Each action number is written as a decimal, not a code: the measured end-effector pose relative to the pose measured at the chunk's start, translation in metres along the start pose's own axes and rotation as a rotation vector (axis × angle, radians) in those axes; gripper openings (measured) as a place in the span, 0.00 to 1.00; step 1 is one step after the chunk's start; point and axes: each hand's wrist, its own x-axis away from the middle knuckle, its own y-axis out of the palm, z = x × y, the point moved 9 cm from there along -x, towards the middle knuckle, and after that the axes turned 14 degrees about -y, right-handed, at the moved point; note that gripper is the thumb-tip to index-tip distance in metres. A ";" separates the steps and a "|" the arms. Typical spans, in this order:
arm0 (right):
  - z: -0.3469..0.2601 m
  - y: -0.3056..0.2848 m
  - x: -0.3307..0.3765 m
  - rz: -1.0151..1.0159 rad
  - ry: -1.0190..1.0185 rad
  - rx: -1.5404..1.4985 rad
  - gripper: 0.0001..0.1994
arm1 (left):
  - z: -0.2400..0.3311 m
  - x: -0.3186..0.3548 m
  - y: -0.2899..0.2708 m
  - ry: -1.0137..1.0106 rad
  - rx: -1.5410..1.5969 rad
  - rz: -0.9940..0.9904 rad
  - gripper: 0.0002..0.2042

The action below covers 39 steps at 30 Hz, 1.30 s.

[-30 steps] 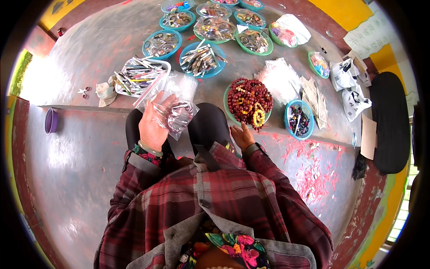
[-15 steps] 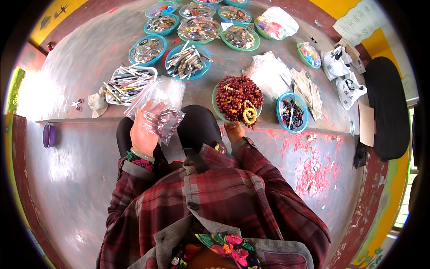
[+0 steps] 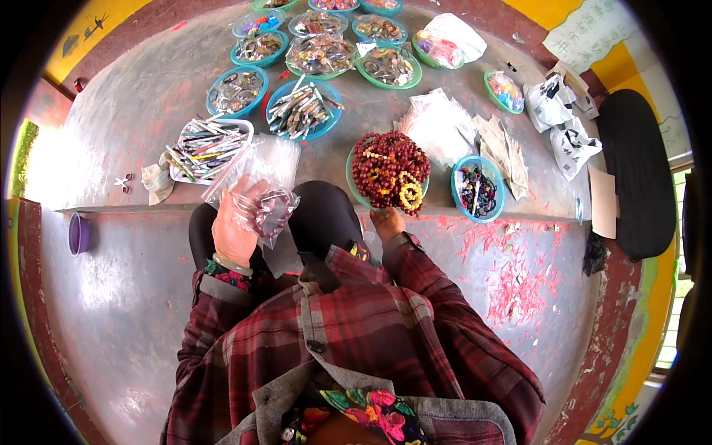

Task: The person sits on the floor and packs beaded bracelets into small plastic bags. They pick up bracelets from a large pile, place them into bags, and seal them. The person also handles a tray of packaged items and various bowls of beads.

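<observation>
Your left hand (image 3: 231,233) holds a clear bag (image 3: 265,236) of dark bracelets (image 3: 273,209) by your knees (image 3: 322,213), while your right hand (image 3: 389,224), well apart, grip unclear, touches the green bowl (image 3: 350,180), whose beads (image 3: 386,165) a tug could spill.

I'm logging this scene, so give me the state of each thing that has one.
Clear bag: dark beads inside, seal unclear
Left hand: holding clear bag
Bead bowl: heaped full
Right hand: at bead bowl's near rim
Pen bowl: heaped
White tray: full of pens
Scissors: seemingly open
</observation>
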 end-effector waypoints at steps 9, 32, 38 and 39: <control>0.016 0.007 -0.009 -0.073 0.028 -0.063 0.09 | -0.006 -0.005 0.002 -0.024 -0.037 -0.014 0.23; -0.056 -0.020 -0.032 0.014 -0.144 -0.098 0.07 | 0.007 -0.001 -0.014 0.025 0.031 -0.018 0.24; -0.050 -0.012 -0.023 -0.131 -0.085 0.015 0.16 | 0.028 0.012 -0.016 0.077 0.097 0.007 0.24; -0.045 -0.003 -0.016 -0.200 -0.041 0.041 0.17 | 0.034 0.015 -0.017 0.097 0.109 0.025 0.24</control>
